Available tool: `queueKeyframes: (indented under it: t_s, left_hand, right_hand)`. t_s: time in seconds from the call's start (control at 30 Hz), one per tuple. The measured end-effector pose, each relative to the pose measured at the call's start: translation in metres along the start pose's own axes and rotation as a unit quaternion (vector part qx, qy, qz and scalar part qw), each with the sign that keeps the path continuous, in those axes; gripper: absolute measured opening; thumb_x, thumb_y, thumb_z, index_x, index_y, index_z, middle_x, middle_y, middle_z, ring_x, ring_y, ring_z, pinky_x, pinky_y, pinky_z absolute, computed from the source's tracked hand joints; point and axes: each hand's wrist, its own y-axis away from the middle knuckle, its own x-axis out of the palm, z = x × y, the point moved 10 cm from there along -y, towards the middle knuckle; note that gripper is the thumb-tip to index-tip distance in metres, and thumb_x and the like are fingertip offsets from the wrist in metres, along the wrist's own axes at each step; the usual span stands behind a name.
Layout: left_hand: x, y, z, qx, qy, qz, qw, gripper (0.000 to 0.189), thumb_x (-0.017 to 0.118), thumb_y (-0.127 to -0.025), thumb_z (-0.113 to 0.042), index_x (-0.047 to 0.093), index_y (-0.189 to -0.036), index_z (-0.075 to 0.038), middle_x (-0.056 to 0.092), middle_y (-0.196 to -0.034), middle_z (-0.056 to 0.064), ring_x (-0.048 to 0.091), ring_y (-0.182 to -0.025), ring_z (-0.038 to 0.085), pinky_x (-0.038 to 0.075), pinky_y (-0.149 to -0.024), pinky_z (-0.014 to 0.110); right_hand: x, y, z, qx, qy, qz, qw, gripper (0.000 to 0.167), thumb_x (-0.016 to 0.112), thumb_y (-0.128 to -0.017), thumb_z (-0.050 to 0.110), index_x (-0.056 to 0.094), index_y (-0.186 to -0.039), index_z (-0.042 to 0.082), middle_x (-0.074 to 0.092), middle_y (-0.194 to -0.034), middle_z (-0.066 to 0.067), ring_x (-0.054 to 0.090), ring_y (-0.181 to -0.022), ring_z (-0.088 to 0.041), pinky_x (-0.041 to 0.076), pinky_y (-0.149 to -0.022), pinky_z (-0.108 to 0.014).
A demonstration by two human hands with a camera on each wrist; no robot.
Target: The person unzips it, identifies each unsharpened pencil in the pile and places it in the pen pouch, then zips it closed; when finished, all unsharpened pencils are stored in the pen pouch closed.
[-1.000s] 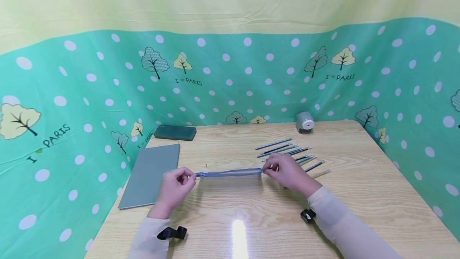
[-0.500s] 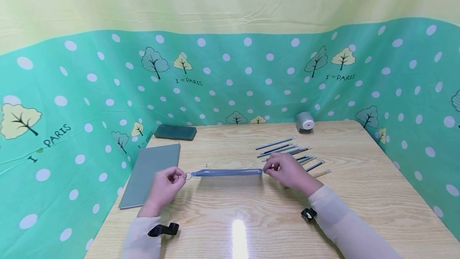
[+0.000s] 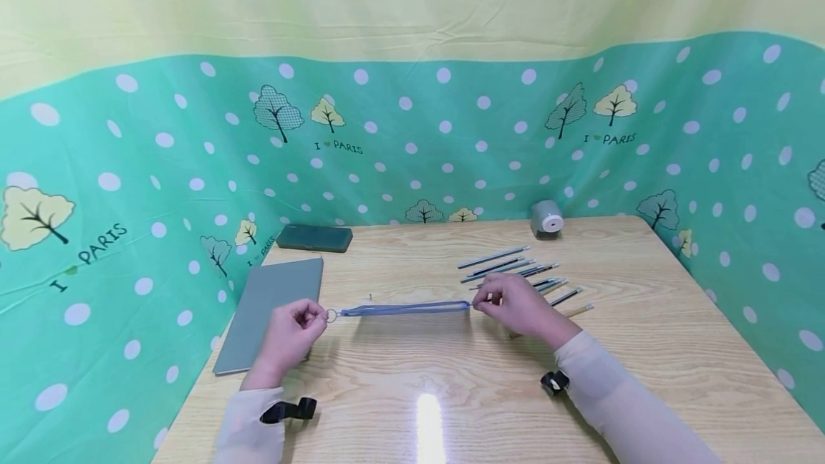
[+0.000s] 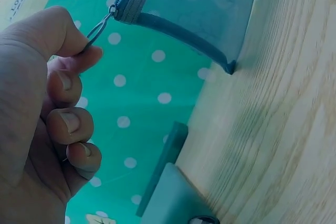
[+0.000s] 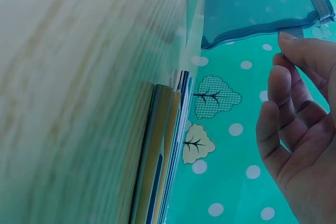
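Observation:
A blue see-through mesh zipper pouch (image 3: 406, 308) is stretched between both hands over the table, its zipper edge up. In the head view, a narrow gap shows between its two top edges. My left hand (image 3: 286, 339) pinches a metal ring (image 4: 97, 31) at the left end of the zipper, between thumb and forefinger; the other fingers are curled. At the opposite end, my right hand (image 3: 518, 306) pinches a small fabric tab (image 5: 292, 31) on the pouch's side, its remaining fingers loosely bent. The mesh's lower edge comes down close to the tabletop in both wrist views.
Several pencils (image 3: 493, 258) lie spread beyond and beside the right hand, partly covered by it. A grey pencil sharpener (image 3: 546, 219) stands at the back right. On the left are a grey notebook (image 3: 271, 306) and a dark green case (image 3: 314, 238). Patterned cloth surrounds the wooden table (image 3: 387, 399).
My left hand has shifted left from the pouch's end, and the ring now extends between its fingertips and the pouch. The right hand has stayed nearly still.

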Motion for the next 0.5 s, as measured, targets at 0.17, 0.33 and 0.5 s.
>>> queueKeyframes:
  t_s: [0.17,0.33,0.5]
  left_hand:
    - [0.001,0.000,0.005,0.000,0.003,0.017,0.9999,0.023,0.075,-0.087,0.005,0.072,-0.079,-0.016,0.056,-0.064,-0.003,0.049,-0.056,0.011,0.042,-0.052,0.024]
    - [0.002,0.001,0.012,-0.005,0.015,0.038,0.9992,0.021,0.076,-0.087,0.004,0.075,-0.082,-0.016,0.058,-0.064,-0.003,0.050,-0.055,0.011,0.042,-0.051,0.025]
    - [0.002,0.003,0.013,-0.003,0.034,0.054,0.9979,0.017,0.078,-0.089,0.002,0.076,-0.083,-0.014,0.058,-0.065,-0.002,0.048,-0.054,0.011,0.040,-0.049,0.025]
  right_hand:
    - [0.002,0.000,-0.002,-0.001,-0.007,0.017,0.9998,0.010,0.079,-0.095,0.014,0.083,-0.098,0.022,0.063,-0.088,0.017,0.060,-0.077,-0.009,0.054,-0.067,-0.027]
    - [0.007,-0.001,-0.003,-0.008,-0.016,0.034,0.9993,0.018,0.077,-0.097,0.012,0.082,-0.101,0.028,0.063,-0.090,0.017,0.060,-0.079,-0.007,0.055,-0.068,-0.027]
    - [0.009,-0.001,-0.003,-0.016,-0.016,0.038,0.9990,0.023,0.077,-0.096,0.008,0.082,-0.100,0.031,0.066,-0.092,0.018,0.061,-0.081,-0.005,0.055,-0.069,-0.027]
